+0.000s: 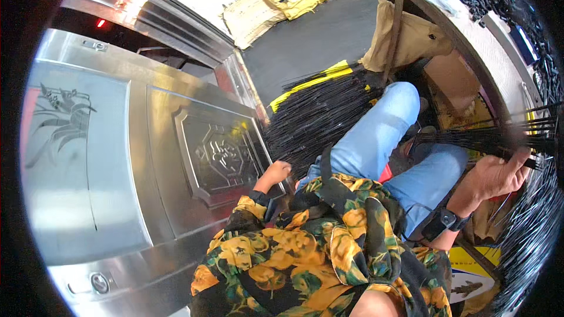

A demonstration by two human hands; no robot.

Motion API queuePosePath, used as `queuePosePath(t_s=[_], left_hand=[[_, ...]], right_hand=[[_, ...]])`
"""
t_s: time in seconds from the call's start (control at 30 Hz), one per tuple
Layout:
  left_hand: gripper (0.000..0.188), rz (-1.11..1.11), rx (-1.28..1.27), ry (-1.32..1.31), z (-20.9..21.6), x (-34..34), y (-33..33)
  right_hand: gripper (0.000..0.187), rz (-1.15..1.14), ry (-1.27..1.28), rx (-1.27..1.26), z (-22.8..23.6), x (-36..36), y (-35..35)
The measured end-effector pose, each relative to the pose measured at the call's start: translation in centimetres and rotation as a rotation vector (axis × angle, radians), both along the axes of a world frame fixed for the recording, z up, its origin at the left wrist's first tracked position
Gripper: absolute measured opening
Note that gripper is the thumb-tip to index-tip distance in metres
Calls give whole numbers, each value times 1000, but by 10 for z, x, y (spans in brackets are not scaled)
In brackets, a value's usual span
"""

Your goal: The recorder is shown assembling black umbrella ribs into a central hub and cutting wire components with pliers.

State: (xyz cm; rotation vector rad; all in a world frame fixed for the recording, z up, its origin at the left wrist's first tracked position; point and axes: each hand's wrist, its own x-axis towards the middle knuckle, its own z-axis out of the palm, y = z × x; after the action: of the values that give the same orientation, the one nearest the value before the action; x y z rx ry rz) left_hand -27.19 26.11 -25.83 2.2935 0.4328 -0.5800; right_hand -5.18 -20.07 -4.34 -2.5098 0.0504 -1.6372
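Thin black rods (467,137) in the right grip (499,174), ends leftward

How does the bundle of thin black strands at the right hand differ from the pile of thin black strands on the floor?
The bundle of strands is narrow, whereas the pile of strands spreads broadly. The bundle is gripped in the right hand, while the pile lies on the dark grey floor. Both consist of long, thin, black strands.
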Motion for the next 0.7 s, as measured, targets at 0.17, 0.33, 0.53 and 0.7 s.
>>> queuePosePath(t_s=[0.17,0.33,0.53,0.7], left_hand=[[22,158,130,59,-9,-65,9],[25,273,166,223,-40,-141,28],[31,716,-21,254,-83,-205,-2],[27,868,-232,108,-158,-214,-43]], right_hand=[[45,146,-55,67,11,3,16],[50,180,-106,-121,1,9,28],[49,57,-28,-265,31,15,74],[36,127,4,-327,92,43,102]])
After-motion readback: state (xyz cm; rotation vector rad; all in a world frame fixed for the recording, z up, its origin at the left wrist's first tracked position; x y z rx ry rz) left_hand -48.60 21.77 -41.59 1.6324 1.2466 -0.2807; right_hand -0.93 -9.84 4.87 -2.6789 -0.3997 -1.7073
